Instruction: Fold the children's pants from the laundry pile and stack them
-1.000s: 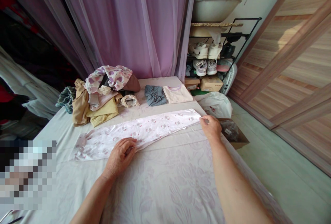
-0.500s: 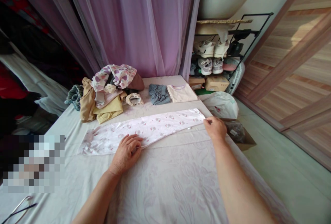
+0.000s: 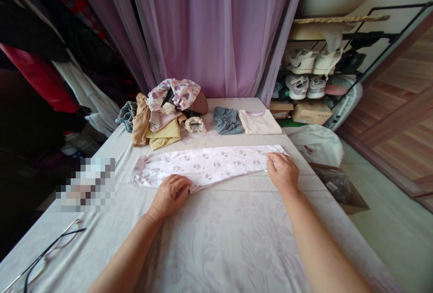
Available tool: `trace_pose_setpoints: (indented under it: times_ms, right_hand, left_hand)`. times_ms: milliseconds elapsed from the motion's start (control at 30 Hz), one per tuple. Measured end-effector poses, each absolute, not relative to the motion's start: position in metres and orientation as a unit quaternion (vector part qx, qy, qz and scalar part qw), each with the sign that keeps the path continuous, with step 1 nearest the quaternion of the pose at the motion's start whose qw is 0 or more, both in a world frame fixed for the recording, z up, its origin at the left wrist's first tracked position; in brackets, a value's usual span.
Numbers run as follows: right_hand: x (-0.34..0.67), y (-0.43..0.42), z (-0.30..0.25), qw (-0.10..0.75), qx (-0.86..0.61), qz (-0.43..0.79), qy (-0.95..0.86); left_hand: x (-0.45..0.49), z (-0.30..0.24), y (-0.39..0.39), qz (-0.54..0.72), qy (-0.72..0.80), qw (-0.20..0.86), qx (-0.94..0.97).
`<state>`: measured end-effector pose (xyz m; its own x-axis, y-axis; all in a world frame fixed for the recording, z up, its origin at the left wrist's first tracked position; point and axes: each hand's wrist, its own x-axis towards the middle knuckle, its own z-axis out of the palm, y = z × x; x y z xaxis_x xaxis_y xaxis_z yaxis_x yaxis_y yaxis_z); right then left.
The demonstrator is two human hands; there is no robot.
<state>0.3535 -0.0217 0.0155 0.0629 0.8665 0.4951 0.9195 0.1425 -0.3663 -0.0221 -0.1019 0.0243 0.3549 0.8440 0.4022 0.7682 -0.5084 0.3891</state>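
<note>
Only one label in sight: a small white sticker [image 3: 332, 186] on a dark plastic parcel [image 3: 338, 187] at far right, too small to read.

Fingers, left to right. Left hand [image 3: 169, 198]: fingers [image 3: 177, 183] half curled, not clenched, lying on the lower edge of a long white garment with a small pink print [image 3: 203, 164]; no telling whether they pinch the cloth. Right hand [image 3: 283, 171]: fingers [image 3: 275, 158] bent down over the garment's right end, thumb out of sight, grip likewise impossible to tell. Garment flat and lengthwise across the bed, between the two hands.

On a pale floral bedsheet [image 3: 219, 248], left to right: wire-framed eyeglasses [image 3: 50, 257] near the corner, then a pixelated patch [image 3: 86, 184]. Beyond the garment, a striped grey-green knit [image 3: 126, 116], a tan garment [image 3: 140, 121], folded yellow cloth [image 3: 164, 134] and a heart-print cloth [image 3: 174, 94] piled together, with a rolled cuff [image 3: 195, 125] just beside them. Then a gathered grey-blue garment [image 3: 226, 120] next to a cream top with a lilac collar [image 3: 259, 121].

Around the bed: a red garment [image 3: 37, 81] hanging at left, a sheer purple curtain [image 3: 209, 26] behind, sneakers [image 3: 297, 86] on a black wire rack [image 3: 372, 35], a cardboard box [image 3: 311, 113], a white plastic bag [image 3: 316, 145], and a tiled floor [image 3: 389, 239] at right.
</note>
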Motion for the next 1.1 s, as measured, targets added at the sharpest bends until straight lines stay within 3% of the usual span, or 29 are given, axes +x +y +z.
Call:
trace_pose_setpoints:
  times_ms: [133,333,1100]
  right_hand:
    - [0.285,-0.042,0.018,0.33,-0.526,0.02,-0.783]
    - [0.196,-0.092,0.016,0.273,-0.363,0.072,-0.888]
    - [0.162,-0.111,0.01,0.268,-0.452,0.012,-0.851]
  left_hand:
    - [-0.025,0.022,-0.103,0.265,0.477,0.076,0.835]
    - [-0.041,0.022,-0.103,0.276,0.464,0.094,0.837]
    - [-0.05,0.007,-0.102,0.29,0.485,0.104,0.818]
